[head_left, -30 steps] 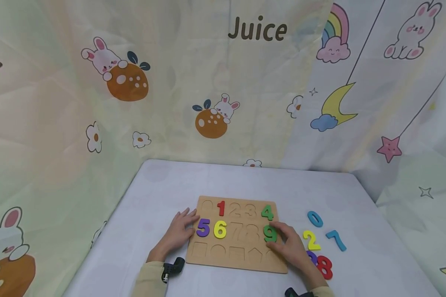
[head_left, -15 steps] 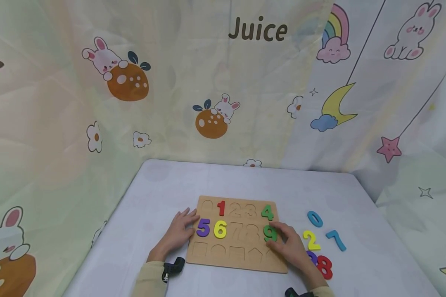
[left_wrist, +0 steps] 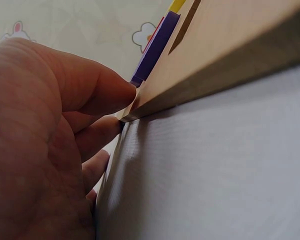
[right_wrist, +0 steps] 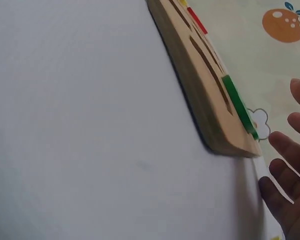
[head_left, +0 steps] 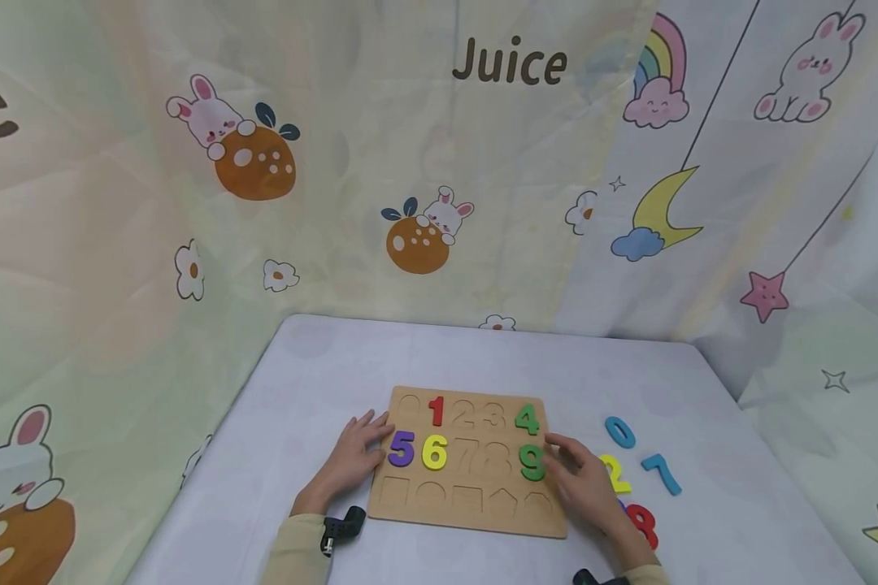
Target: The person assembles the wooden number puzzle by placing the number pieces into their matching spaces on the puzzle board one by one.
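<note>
A wooden number board (head_left: 475, 479) lies on the table, with a purple 5 (head_left: 401, 448), yellow 6 (head_left: 434, 452), red 1 (head_left: 436, 411), green 4 (head_left: 527, 419) and green 9 (head_left: 532, 462) on it. My left hand (head_left: 351, 455) rests against the board's left edge, fingers extended. In the left wrist view its thumb (left_wrist: 110, 92) touches the rim near the purple 5. My right hand (head_left: 585, 483) is just right of the green 9 at the board's right edge, fingers loosely bent and holding nothing. In the right wrist view its fingers (right_wrist: 290, 150) stand apart from the green 9.
To the right of the board lie a blue 0 (head_left: 619, 432), a blue 7 (head_left: 662, 474), a yellow 2 (head_left: 616, 471) and a red 8 (head_left: 642, 525). My right forearm hides most of a purple piece there. A printed cloth wall (head_left: 366, 301) stands behind the table.
My right hand has let go of the green 9 and shifted right, off the piece, covering more of the yellow 2 and purple piece. My left hand stays at the board's edge.
</note>
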The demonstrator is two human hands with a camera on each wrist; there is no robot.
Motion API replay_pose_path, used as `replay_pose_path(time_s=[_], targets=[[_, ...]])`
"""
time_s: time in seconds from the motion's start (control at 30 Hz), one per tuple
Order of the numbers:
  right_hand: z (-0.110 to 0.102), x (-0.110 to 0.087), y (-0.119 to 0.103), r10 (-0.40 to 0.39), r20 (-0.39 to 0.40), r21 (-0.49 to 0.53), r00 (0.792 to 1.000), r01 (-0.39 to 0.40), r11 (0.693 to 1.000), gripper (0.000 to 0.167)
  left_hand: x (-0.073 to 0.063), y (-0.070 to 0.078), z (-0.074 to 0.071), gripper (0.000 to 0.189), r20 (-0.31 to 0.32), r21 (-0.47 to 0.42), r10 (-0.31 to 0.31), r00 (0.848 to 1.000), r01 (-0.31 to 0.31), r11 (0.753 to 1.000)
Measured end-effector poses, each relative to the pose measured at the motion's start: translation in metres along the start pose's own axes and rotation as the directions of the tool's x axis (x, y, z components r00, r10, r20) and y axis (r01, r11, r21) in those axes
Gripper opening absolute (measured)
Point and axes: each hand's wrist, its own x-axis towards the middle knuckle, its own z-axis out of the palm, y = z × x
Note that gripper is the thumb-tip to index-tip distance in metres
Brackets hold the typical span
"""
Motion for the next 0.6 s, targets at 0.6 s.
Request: replay_pose_path(time_s=[0.6], targets=[[-0.052,-0.002,0.022,-0.095,-0.208,-0.176,0.974,0.058,0.983,0.035,0.002,-0.002,0.001,0.045,-0.003,0.011,0.021,1.000,-0.020,1.000]])
